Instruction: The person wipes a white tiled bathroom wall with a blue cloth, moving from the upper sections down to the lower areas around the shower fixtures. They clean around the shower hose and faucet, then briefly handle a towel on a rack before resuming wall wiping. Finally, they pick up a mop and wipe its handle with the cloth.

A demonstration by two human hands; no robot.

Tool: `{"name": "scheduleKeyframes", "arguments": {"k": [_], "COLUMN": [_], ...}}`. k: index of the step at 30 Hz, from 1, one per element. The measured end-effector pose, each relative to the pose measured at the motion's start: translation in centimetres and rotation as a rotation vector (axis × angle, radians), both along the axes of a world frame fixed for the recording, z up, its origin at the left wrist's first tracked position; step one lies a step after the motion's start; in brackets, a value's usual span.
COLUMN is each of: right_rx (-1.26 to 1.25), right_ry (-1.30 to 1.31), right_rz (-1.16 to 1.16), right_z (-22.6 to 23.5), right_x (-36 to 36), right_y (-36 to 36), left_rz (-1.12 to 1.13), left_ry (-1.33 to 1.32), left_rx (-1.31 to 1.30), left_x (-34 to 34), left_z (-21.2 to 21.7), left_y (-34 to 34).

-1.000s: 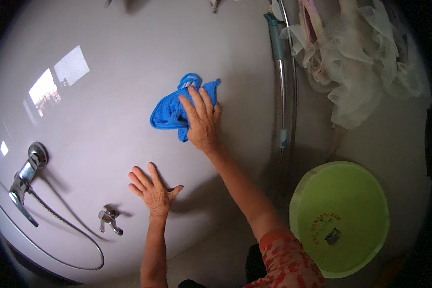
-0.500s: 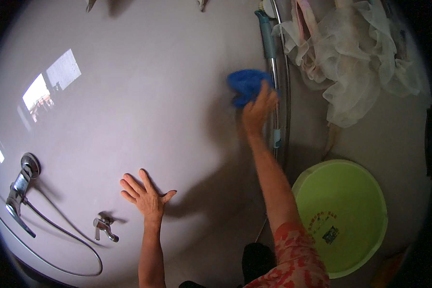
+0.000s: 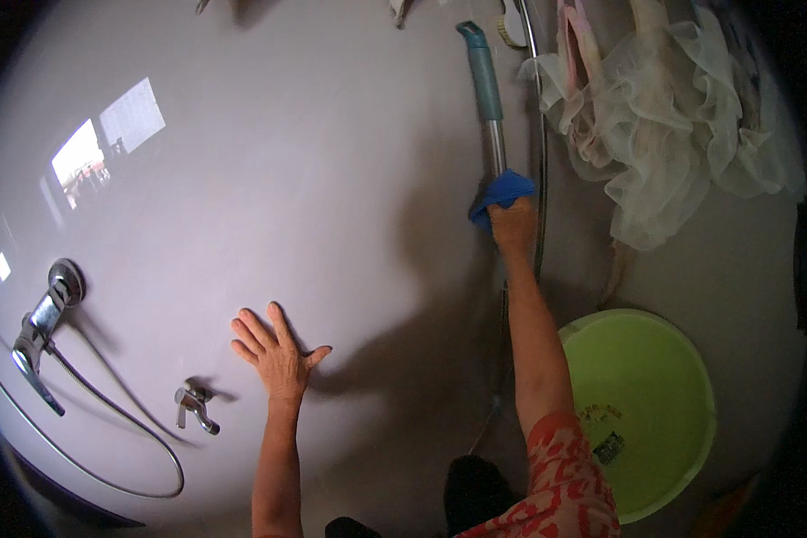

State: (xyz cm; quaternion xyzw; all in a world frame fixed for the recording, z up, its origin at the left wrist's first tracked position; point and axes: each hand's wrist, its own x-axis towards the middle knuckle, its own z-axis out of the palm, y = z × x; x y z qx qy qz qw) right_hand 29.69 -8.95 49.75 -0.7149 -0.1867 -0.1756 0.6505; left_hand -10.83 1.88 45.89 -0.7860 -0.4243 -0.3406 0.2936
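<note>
My left hand point(image 3: 276, 357) lay open, fingers spread flat on the pale glossy wall point(image 3: 269, 179) | my right hand point(image 3: 515, 226) gripped the blue cloth point(image 3: 502, 192), pressed against the teal-handled pole point(image 3: 488, 99) | small tap point(image 3: 194, 405) just beside my left hand | green basin point(image 3: 681, 386) lower right, near my right forearm.

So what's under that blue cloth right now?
The blue cloth covers part of a metal pole with a teal handle, pressed by the right hand. The covered stretch is hidden.
</note>
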Motion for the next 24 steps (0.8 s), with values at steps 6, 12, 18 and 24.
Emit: {"name": "scheduleKeyframes", "arguments": {"k": [6,12,18,24], "right_rx": [0.022,0.193,0.154,-0.205], "right_ry": [0.005,-0.246,-0.299,-0.211], "right_rz": [0.162,0.341,0.262,0.264], "right_z": [2.4,1.9,-0.9,-3.5], "right_x": [-9.7,-16.8,-17.6,-20.4], "right_y": [0.0,-0.9,-2.2,-2.6], "left_rz": [-0.001,-0.025,-0.086,-0.249], "left_ry": [0.0,0.012,-0.003,-0.159], "left_rx": [-0.016,0.001,-0.046,-0.042], "left_x": [-0.2,-0.1,0.3,0.0], "left_z": [0.7,0.9,1.1,1.4], "left_y": [-0.5,-0.8,-1.2,-2.0]}}
